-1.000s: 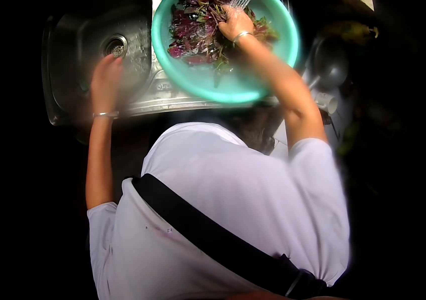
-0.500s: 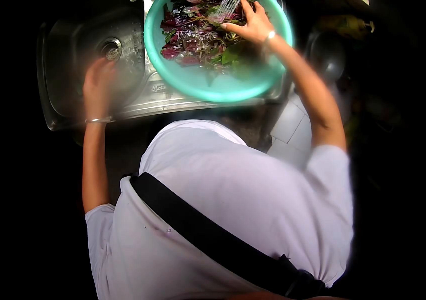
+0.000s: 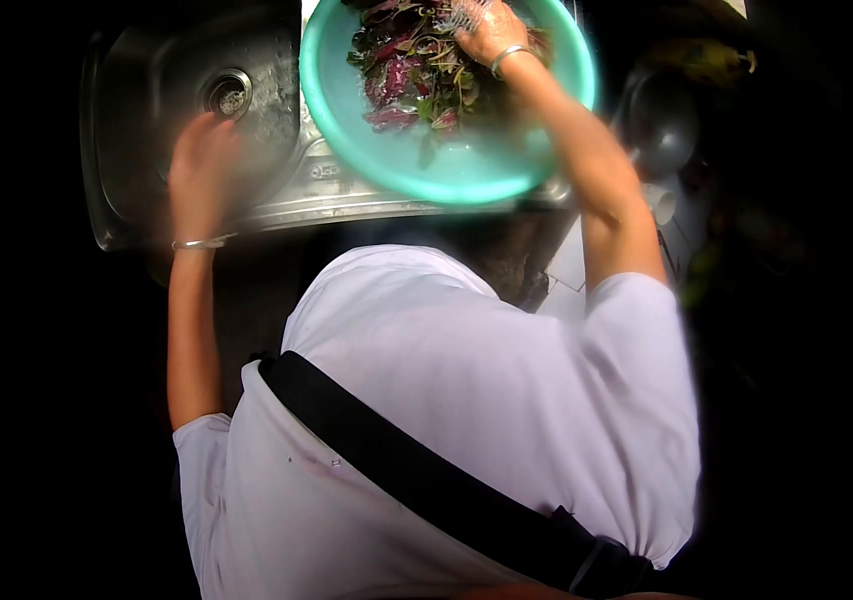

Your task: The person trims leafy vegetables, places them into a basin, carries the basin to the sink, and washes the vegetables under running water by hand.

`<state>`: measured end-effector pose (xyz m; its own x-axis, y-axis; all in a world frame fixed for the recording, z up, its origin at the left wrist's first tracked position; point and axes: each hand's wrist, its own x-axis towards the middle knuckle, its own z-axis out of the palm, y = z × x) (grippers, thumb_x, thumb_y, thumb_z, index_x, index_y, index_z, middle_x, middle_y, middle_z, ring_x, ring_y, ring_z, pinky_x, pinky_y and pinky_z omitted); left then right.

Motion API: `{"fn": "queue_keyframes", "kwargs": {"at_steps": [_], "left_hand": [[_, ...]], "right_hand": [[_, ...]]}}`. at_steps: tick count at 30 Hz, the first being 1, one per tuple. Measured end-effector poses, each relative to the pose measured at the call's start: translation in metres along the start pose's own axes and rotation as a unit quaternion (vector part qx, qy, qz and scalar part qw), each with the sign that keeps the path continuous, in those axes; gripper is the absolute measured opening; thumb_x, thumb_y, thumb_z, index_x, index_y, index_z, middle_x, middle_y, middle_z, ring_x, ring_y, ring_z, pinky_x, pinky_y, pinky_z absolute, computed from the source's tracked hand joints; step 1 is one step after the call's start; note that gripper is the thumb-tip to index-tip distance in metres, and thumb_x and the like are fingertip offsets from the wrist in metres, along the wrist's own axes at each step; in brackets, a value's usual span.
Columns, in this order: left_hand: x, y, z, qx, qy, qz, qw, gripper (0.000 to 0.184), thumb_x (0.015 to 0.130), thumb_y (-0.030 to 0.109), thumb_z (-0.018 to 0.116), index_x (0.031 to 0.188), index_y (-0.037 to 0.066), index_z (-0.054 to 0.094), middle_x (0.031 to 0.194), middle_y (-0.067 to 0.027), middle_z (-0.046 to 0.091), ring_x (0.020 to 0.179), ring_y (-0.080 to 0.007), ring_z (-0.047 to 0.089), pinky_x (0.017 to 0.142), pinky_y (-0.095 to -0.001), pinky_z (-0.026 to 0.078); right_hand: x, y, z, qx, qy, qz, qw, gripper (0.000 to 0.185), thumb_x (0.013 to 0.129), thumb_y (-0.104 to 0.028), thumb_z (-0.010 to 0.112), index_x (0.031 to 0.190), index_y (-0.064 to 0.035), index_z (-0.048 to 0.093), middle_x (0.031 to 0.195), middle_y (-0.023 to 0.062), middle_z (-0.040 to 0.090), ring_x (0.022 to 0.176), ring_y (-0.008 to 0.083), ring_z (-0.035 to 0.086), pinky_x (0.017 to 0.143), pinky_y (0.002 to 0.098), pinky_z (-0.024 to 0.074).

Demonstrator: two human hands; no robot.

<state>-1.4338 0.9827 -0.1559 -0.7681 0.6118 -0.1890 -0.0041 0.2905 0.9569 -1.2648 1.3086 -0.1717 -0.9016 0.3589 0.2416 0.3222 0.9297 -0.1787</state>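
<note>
A turquoise plastic basin (image 3: 416, 180) holds water and a heap of red-and-green leafy greens (image 3: 401, 85). My right hand (image 3: 491, 35), with a silver bangle at the wrist, is down among the leaves near the basin's far side, its fingers drawn in on them. Splashing water partly covers those fingers. My left hand (image 3: 204, 165), blurred and also wearing a bangle, hangs over the near part of the steel sink bowl (image 3: 131, 110), just below the drain (image 3: 228, 95). Nothing shows in it, and its finger shape is smeared.
The basin rests on the sink's metal drainboard (image 3: 321, 170), whose front edge runs toward my body. A dark round pan-like object (image 3: 661, 130) and a yellow item (image 3: 711, 60) lie to the right, near white tiles (image 3: 568, 255).
My right hand has gone from spread fingers to drawn-in ones, moving slightly up and pulling the leaves closer together. The left hand stays over the sink.
</note>
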Motion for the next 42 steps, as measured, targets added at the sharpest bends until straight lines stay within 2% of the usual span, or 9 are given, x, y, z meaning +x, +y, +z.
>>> {"fn": "queue_keyframes", "kwargs": {"at_steps": [7,10,13,18,23,25,30,33,42], "left_hand": [[-0.007,-0.005,-0.019,0.034,-0.002,-0.005,0.999,0.032,0.091,0.015,0.048,0.120,0.001,0.045,0.110,-0.0107,0.058,0.093,-0.0137,0.058,0.080,-0.0232,0.045],[-0.001,-0.003,-0.016,0.063,-0.007,0.000,0.998,0.032,0.091,0.014,0.048,0.120,0.001,0.046,0.110,-0.0105,0.059,0.092,-0.0129,0.058,0.080,-0.0229,0.045],[0.005,-0.001,-0.008,0.076,-0.028,0.027,0.996,0.031,0.091,0.013,0.047,0.120,0.001,0.046,0.110,-0.0103,0.058,0.092,-0.0122,0.057,0.080,-0.0229,0.045],[0.014,-0.004,0.003,0.082,-0.052,0.074,0.992,0.033,0.089,0.009,0.048,0.121,0.002,0.045,0.112,-0.0094,0.058,0.095,-0.0130,0.056,0.083,-0.0237,0.044],[0.019,0.064,0.072,0.283,-0.142,0.269,0.910,0.051,0.082,0.013,0.060,0.129,0.008,0.040,0.124,-0.0155,0.048,0.112,-0.0278,0.048,0.094,-0.0324,0.039],[0.033,0.065,0.120,0.327,-0.177,0.333,0.867,0.074,0.074,0.025,0.069,0.135,0.011,0.029,0.135,-0.0210,0.032,0.123,-0.0362,0.035,0.100,-0.0414,0.032],[0.090,0.023,0.210,0.555,-0.257,0.260,0.747,0.117,0.054,0.053,0.076,0.141,0.015,0.010,0.144,-0.0230,0.006,0.126,-0.0437,0.024,0.102,-0.0521,0.024],[0.107,0.028,0.236,0.570,-0.327,0.139,0.740,0.119,0.059,0.048,0.074,0.141,0.011,-0.003,0.142,-0.0232,0.014,0.122,-0.0410,0.033,0.101,-0.0488,0.028],[0.127,0.051,0.275,0.607,-0.383,0.069,0.693,0.122,0.061,0.050,0.071,0.140,0.008,-0.012,0.136,-0.0230,0.031,0.120,-0.0384,0.038,0.102,-0.0424,0.029]], "right_hand": [[-0.019,-0.029,-0.084,0.134,0.145,0.047,0.979,0.028,0.076,-0.009,0.057,0.103,-0.0008,0.057,0.107,0.0155,0.057,0.094,0.0261,0.056,0.077,0.0342,0.0466],[-0.024,-0.031,-0.074,0.415,0.141,0.166,0.884,0.030,0.079,-0.005,0.055,0.107,0.0015,0.056,0.112,0.0145,0.057,0.098,0.0224,0.057,0.080,0.0304,0.0481],[-0.032,-0.004,-0.044,0.415,0.121,0.215,0.876,0.042,0.073,-0.010,0.060,0.115,-0.0045,0.055,0.108,0.0119,0.056,0.091,0.0175,0.056,0.080,0.0288,0.0453],[-0.056,0.028,-0.038,-0.014,-0.223,0.198,0.954,0.066,0.070,-0.049,0.066,0.122,-0.0121,0.051,0.132,0.0271,0.032,0.117,0.0379,0.043,0.098,0.0371,0.0365],[-0.039,0.017,-0.030,0.005,-0.075,0.115,0.991,0.085,0.070,-0.063,0.057,0.136,-0.0171,0.032,0.139,0.0283,0.019,0.129,0.0423,0.020,0.103,0.0474,0.0252],[-0.035,0.016,-0.006,-0.054,-0.128,0.111,0.984,0.086,0.070,-0.070,0.049,0.137,-0.0201,0.029,0.143,0.0226,0.013,0.130,0.0432,0.014,0.101,0.0552,0.0219],[-0.039,0.043,0.043,-0.099,-0.160,0.111,0.976,0.082,0.077,-0.070,0.036,0.141,-0.0213,0.020,0.145,0.0201,0.009,0.130,0.0430,0.014,0.102,0.0571,0.0177],[-0.037,0.060,0.045,-0.078,-0.153,0.108,0.979,0.082,0.078,-0.068,0.037,0.141,-0.0188,0.019,0.145,0.0214,0.008,0.129,0.0452,0.016,0.101,0.0585,0.0170],[-0.029,0.084,0.029,-0.083,-0.173,0.130,0.973,0.081,0.078,-0.069,0.035,0.140,-0.0182,0.022,0.145,0.0208,0.009,0.129,0.0449,0.017,0.103,0.0583,0.0141]]}}
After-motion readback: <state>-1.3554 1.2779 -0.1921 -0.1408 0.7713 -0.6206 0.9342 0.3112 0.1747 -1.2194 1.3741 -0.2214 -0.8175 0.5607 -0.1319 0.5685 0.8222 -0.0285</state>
